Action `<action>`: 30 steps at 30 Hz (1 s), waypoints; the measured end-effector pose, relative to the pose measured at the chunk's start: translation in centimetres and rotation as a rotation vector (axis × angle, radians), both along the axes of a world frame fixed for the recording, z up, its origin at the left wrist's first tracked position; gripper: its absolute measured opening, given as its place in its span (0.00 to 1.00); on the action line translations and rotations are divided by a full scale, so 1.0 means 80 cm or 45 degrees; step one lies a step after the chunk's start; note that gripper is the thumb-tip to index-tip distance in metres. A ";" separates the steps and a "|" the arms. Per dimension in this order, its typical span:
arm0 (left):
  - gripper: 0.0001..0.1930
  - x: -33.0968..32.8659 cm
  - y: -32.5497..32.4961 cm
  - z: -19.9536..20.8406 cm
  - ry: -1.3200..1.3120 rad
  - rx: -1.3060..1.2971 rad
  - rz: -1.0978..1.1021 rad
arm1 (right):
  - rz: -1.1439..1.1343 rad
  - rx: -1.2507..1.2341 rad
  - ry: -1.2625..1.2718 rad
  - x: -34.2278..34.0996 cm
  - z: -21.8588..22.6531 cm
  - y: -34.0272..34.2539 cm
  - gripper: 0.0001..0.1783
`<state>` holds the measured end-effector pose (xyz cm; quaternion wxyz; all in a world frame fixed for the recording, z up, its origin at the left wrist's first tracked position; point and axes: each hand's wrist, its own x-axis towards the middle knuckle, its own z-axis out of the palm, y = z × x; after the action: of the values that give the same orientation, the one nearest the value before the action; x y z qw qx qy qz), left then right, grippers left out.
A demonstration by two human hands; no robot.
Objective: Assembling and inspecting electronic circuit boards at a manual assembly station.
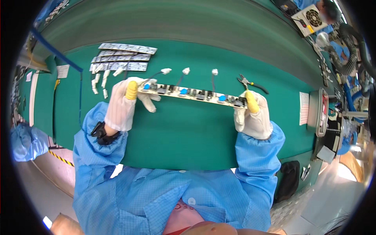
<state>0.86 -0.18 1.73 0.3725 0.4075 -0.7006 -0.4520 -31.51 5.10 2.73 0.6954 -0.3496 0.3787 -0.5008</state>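
Note:
A long narrow circuit board (192, 94) is held level above the green mat, its row of black parts and blue discs facing up. My left hand (131, 94), in a white glove with a yellow thumb cover, grips the board's left end. At the other end, my right hand (252, 111), gloved the same way, pinches the board's edge. Three dark leads tipped with white connectors (186, 71) stick out from the board's far side. Just beyond my right hand lie cutting pliers (250, 83) with black and yellow handles.
Several similar boards (123, 56) lie stacked at the far left, their white connectors hanging toward me. The green mat (184, 137) covers the bench. A metal tray (322, 111) and a paper sheet (304, 108) are at the right. A blue strap (58, 51) crosses the left side.

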 end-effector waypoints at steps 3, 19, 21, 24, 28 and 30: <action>0.25 -0.003 0.004 0.008 0.167 0.275 0.036 | 0.018 -0.066 -0.064 0.001 -0.004 -0.001 0.20; 0.10 0.133 -0.137 0.030 0.404 -0.206 0.411 | 0.147 -0.879 1.271 0.079 -0.071 -0.028 0.19; 0.11 0.171 -0.175 0.016 0.007 -0.094 0.378 | 0.123 -0.903 1.292 0.082 -0.070 -0.025 0.19; 0.17 0.200 -0.194 -0.013 -0.829 -0.432 0.309 | 0.094 -0.928 1.321 0.090 -0.067 -0.020 0.19; 0.19 0.175 -0.176 -0.010 -0.763 -0.807 0.208 | 0.048 -0.968 1.291 0.094 -0.069 -0.015 0.20; 0.22 0.182 -0.159 -0.013 -0.258 -0.024 0.122 | 0.112 -0.923 1.288 0.093 -0.057 -0.008 0.18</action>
<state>15.40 -12.87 0.66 0.3249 0.4807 -0.7186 -0.3834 -24.07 4.45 -1.80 0.2870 -0.7725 0.4524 -0.3409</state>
